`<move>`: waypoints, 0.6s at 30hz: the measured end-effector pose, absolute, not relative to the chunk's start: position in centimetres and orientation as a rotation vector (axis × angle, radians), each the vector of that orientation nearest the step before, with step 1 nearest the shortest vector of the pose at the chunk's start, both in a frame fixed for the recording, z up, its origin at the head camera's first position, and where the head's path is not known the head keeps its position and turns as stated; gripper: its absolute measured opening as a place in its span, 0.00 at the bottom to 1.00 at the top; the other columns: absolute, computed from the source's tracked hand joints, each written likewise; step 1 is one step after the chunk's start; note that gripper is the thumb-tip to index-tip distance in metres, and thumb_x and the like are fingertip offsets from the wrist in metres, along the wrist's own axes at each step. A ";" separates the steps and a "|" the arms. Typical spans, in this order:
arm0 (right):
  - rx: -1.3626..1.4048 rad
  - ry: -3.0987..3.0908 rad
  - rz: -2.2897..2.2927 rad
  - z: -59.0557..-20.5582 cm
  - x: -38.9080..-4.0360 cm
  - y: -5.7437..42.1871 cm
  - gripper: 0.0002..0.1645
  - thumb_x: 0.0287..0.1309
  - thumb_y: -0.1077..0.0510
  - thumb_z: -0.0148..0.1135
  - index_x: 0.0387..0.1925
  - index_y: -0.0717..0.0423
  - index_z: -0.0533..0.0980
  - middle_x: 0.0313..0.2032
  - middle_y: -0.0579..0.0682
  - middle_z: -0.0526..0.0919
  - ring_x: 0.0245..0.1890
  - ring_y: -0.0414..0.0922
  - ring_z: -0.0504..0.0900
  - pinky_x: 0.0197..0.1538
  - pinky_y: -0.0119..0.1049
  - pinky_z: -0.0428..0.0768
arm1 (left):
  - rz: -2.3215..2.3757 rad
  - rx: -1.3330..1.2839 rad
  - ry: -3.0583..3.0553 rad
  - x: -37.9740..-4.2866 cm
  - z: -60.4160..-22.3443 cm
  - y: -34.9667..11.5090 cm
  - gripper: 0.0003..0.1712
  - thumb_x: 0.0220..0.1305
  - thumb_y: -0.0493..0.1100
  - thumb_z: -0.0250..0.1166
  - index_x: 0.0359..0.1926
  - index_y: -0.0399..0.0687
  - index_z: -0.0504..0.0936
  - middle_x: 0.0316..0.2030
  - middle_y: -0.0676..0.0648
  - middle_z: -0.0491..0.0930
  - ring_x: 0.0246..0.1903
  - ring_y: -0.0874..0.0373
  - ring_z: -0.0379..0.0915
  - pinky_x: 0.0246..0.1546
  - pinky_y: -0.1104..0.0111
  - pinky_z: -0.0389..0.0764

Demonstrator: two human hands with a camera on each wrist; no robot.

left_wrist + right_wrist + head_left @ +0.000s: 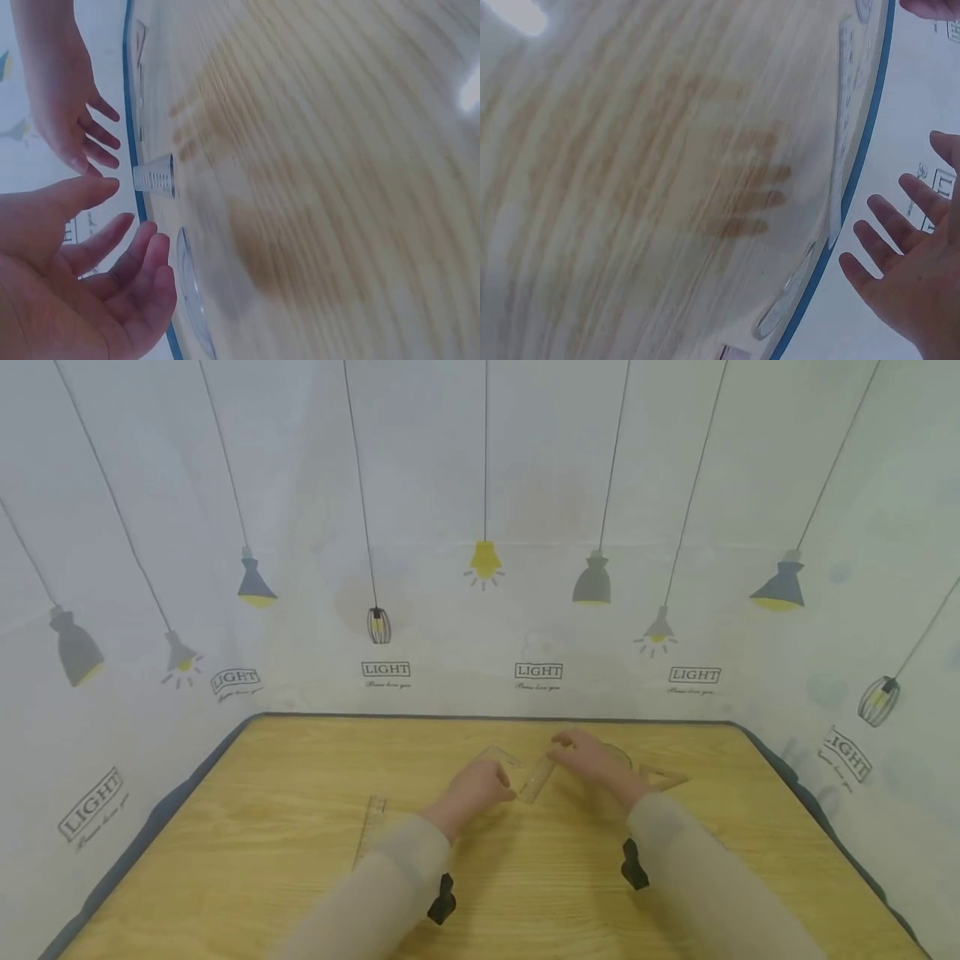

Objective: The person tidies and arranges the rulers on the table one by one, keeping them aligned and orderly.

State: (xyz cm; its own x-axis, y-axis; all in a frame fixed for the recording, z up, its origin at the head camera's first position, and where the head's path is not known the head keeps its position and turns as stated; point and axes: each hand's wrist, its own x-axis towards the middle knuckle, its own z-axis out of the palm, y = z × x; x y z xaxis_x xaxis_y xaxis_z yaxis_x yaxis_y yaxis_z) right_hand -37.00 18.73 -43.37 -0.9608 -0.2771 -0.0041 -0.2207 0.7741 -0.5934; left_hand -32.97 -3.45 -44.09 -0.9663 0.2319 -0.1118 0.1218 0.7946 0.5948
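A clear plastic ruler (536,781) lies on the wood-grain table (532,885) between two empty, loosely parted hands, its long axis slanting from a near end just beside the left hand (478,785) to a far end by the right hand's (591,757) fingers.

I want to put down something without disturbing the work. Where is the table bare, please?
Bare: the far-left table, between its edge and the left ruler; also the near middle, between the two black attachments. Crowded: the far middle, where the left grip, right grip and middle ruler are close together, with the triangle just right.
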 end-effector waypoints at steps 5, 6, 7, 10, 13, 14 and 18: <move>-0.377 2.858 -0.988 -43.0 -37.8 19.7 0.33 0.69 0.44 0.52 0.66 0.62 0.67 0.62 0.66 0.70 0.61 0.63 0.68 0.61 0.60 0.67 | 0.795 0.203 2.904 -33.2 -44.3 -2.1 0.14 0.54 0.50 0.73 0.37 0.47 0.84 0.39 0.52 0.81 0.40 0.52 0.77 0.52 0.43 0.70; -0.377 2.858 -0.998 -43.0 -38.1 19.9 0.33 0.69 0.44 0.52 0.65 0.63 0.67 0.62 0.67 0.70 0.61 0.64 0.69 0.61 0.60 0.67 | 0.794 0.195 2.910 -33.2 -44.3 -1.9 0.14 0.54 0.50 0.74 0.37 0.47 0.84 0.39 0.52 0.82 0.41 0.51 0.77 0.54 0.39 0.66; -0.367 2.857 -1.008 -42.9 -38.3 20.1 0.34 0.69 0.44 0.53 0.65 0.63 0.67 0.61 0.67 0.70 0.60 0.64 0.69 0.61 0.59 0.67 | 0.787 0.190 2.915 -33.3 -44.4 -1.7 0.14 0.54 0.49 0.74 0.38 0.47 0.84 0.40 0.52 0.82 0.42 0.50 0.77 0.54 0.36 0.63; -0.324 2.838 -1.036 -43.0 -39.1 20.6 0.35 0.68 0.44 0.53 0.66 0.63 0.66 0.62 0.67 0.70 0.61 0.63 0.69 0.62 0.58 0.66 | 0.848 0.189 2.904 -33.3 -44.4 -1.1 0.14 0.53 0.45 0.74 0.38 0.44 0.83 0.38 0.49 0.82 0.40 0.50 0.77 0.54 0.41 0.68; -0.267 2.796 -1.070 -43.0 -40.0 21.0 0.36 0.66 0.43 0.55 0.67 0.62 0.65 0.63 0.67 0.68 0.62 0.63 0.67 0.63 0.58 0.65 | 0.949 0.196 2.877 -33.3 -44.4 -0.6 0.14 0.51 0.39 0.75 0.38 0.40 0.82 0.36 0.47 0.81 0.36 0.51 0.77 0.46 0.55 0.78; -0.250 2.780 -1.086 -43.0 -40.2 21.0 0.37 0.66 0.44 0.55 0.67 0.62 0.64 0.63 0.67 0.68 0.62 0.63 0.67 0.63 0.59 0.65 | 0.966 0.202 2.872 -33.3 -44.5 -0.4 0.14 0.50 0.38 0.75 0.38 0.39 0.82 0.35 0.46 0.81 0.36 0.52 0.77 0.42 0.59 0.80; -0.148 2.730 -1.142 -43.3 -41.4 21.4 0.38 0.63 0.44 0.59 0.68 0.59 0.64 0.65 0.65 0.66 0.62 0.63 0.67 0.62 0.59 0.67 | 1.006 0.207 2.873 -33.4 -45.0 0.3 0.15 0.48 0.37 0.76 0.38 0.37 0.82 0.34 0.45 0.81 0.34 0.53 0.77 0.39 0.61 0.81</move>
